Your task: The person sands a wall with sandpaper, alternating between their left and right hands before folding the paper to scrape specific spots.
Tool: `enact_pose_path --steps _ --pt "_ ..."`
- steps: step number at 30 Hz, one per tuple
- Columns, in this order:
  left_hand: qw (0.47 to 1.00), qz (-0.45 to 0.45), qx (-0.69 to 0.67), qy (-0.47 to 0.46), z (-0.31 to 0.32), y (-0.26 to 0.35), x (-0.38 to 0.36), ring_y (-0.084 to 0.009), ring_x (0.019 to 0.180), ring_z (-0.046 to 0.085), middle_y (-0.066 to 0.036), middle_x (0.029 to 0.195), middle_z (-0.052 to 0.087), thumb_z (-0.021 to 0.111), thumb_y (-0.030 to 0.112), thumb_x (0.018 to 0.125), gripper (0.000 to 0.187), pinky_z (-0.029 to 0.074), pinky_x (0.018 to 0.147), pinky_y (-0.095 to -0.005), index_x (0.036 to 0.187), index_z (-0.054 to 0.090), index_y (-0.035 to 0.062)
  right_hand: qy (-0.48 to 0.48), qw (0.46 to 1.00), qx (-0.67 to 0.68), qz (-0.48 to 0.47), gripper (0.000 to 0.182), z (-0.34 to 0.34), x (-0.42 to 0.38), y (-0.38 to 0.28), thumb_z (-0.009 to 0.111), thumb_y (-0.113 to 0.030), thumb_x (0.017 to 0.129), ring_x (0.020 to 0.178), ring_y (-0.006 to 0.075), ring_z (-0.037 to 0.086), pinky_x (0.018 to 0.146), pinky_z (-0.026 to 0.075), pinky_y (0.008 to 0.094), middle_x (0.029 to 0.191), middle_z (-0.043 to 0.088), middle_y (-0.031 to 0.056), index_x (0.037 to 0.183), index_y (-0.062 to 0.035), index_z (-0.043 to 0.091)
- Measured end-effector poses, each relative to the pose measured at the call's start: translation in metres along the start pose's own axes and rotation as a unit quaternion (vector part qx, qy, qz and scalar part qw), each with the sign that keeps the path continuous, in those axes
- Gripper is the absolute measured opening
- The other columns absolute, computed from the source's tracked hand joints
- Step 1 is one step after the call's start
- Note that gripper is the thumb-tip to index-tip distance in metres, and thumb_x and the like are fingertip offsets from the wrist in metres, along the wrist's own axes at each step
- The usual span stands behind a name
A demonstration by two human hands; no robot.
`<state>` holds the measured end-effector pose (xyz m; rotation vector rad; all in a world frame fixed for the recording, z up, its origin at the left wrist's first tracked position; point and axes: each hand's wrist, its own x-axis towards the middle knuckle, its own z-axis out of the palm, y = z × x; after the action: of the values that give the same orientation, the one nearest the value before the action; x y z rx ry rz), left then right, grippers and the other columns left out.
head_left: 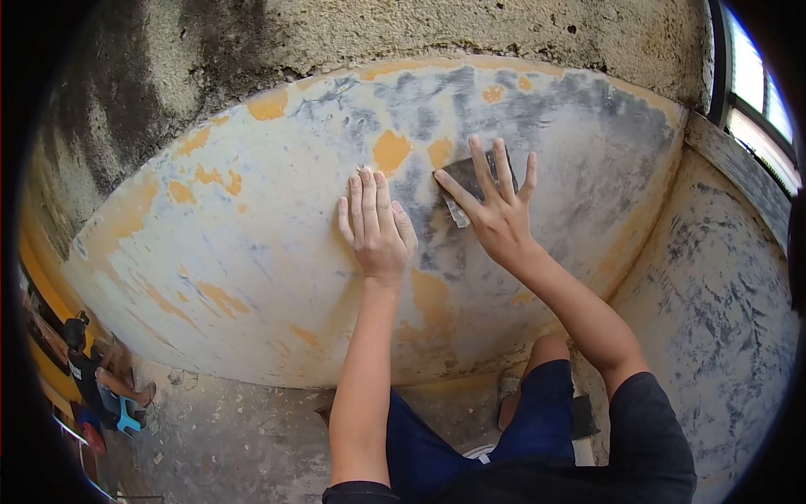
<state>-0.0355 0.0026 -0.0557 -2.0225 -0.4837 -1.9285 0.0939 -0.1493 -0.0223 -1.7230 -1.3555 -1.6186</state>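
Note:
My left hand (376, 227) lies flat on the patchy wall (285, 193), its fingers stretched upward and close together. White dust coats the fingertips. To its right, my right hand (501, 202) has its fingers spread over a dark sheet of sandpaper (460, 172), pressing it against the wall. A torn, paler corner of the sheet hangs below the thumb. White, grey and orange patches cover the wall surface, with an orange patch (392, 152) just above my left hand.
Rough bare concrete (437, 34) runs above the painted section. A side wall (714, 294) meets it at the right, below a window (760, 84). At the far left a person (92, 374) sits on a blue stool (128, 417). The floor (243, 437) is speckled with debris.

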Motion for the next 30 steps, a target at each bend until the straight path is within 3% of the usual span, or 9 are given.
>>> enact_pose_path --steps 4,10,13,16,19,22,26,30 --pt "1.000 -0.013 -0.007 0.016 0.005 0.004 0.001 -0.0279 0.147 0.051 -0.013 0.154 0.059 0.047 0.018 0.107 0.047 0.030 0.124 -0.0481 0.148 0.060 0.0006 0.001 0.999 0.010 0.033 0.054 -0.012 0.047 -0.015 0.058 -0.014 0.096 0.161 0.0358 0.026 0.123 -0.002 0.0740 0.173 0.034 0.0132 0.145 -0.0350 0.066" --pt "1.000 -0.010 0.005 0.002 -0.002 0.002 0.001 -0.0272 0.147 0.051 -0.013 0.153 0.060 0.048 0.019 0.107 0.045 0.028 0.124 -0.0485 0.146 0.061 -0.0003 -0.035 0.998 -0.034 0.027 0.052 -0.008 -0.022 -0.005 0.056 -0.015 0.099 0.161 0.0362 0.026 0.125 -0.004 0.0699 0.169 0.041 0.0144 0.146 -0.0359 0.066" --pt "1.000 -0.025 -0.011 0.006 0.001 0.009 0.001 -0.0284 0.149 0.050 -0.013 0.154 0.059 0.053 0.021 0.104 0.049 0.024 0.126 -0.0497 0.148 0.060 0.0003 -0.008 0.999 -0.017 0.037 0.052 -0.007 0.002 -0.006 0.058 -0.017 0.098 0.161 0.0369 0.026 0.124 -0.005 0.0707 0.170 0.040 0.0144 0.146 -0.0356 0.066" --pt "0.998 -0.051 -0.015 -0.017 -0.008 0.020 -0.002 -0.0289 0.150 0.047 -0.014 0.158 0.056 0.055 0.024 0.104 0.053 0.021 0.127 -0.0497 0.151 0.057 -0.0001 0.007 0.999 -0.014 0.039 0.052 -0.005 0.045 -0.015 0.061 -0.019 0.095 0.162 0.0377 0.025 0.123 -0.006 0.0726 0.171 0.038 0.0120 0.145 -0.0343 0.067" --pt "0.997 -0.062 -0.017 -0.049 -0.014 0.020 -0.010 -0.0320 0.154 0.040 -0.018 0.164 0.046 0.059 0.026 0.104 0.062 0.020 0.127 -0.0521 0.157 0.046 -0.0025 -0.008 0.999 -0.024 0.029 0.056 0.000 0.024 -0.018 0.060 -0.016 0.095 0.161 0.0380 0.026 0.123 -0.004 0.0721 0.171 0.040 0.0094 0.148 -0.0325 0.064" --pt "0.991 -0.114 -0.042 -0.059 -0.021 0.016 -0.053 -0.0361 0.157 0.033 -0.023 0.168 0.037 0.064 0.031 0.102 0.075 0.019 0.127 -0.0542 0.160 0.037 -0.0070 -0.064 0.996 0.022 0.050 0.056 0.000 -0.042 -0.025 0.059 -0.017 0.096 0.160 0.0378 0.027 0.125 -0.001 0.0703 0.169 0.042 0.0096 0.150 -0.0307 0.063" --pt "0.984 -0.147 -0.056 -0.079 -0.032 0.022 -0.126 -0.0370 0.157 0.033 -0.023 0.167 0.036 0.068 0.034 0.100 0.080 0.020 0.127 -0.0554 0.161 0.035 -0.0069 -0.171 0.985 -0.013 0.017 0.052 0.004 -0.136 -0.040 0.059 -0.023 0.099 0.161 0.0361 0.027 0.126 0.003 0.0708 0.169 0.042 0.0111 0.150 -0.0312 0.063" --pt "0.973 -0.179 -0.042 -0.143 -0.041 0.024 -0.196 -0.0379 0.158 0.030 -0.024 0.167 0.034 0.075 0.047 0.096 0.096 0.021 0.127 -0.0565 0.162 0.031 -0.0078 -0.089 0.995 -0.034 0.013 0.050 0.016 -0.135 -0.034 0.056 -0.021 0.103 0.162 0.0348 0.024 0.126 0.004 0.0695 0.170 0.039 0.0149 0.151 -0.0320 0.062"
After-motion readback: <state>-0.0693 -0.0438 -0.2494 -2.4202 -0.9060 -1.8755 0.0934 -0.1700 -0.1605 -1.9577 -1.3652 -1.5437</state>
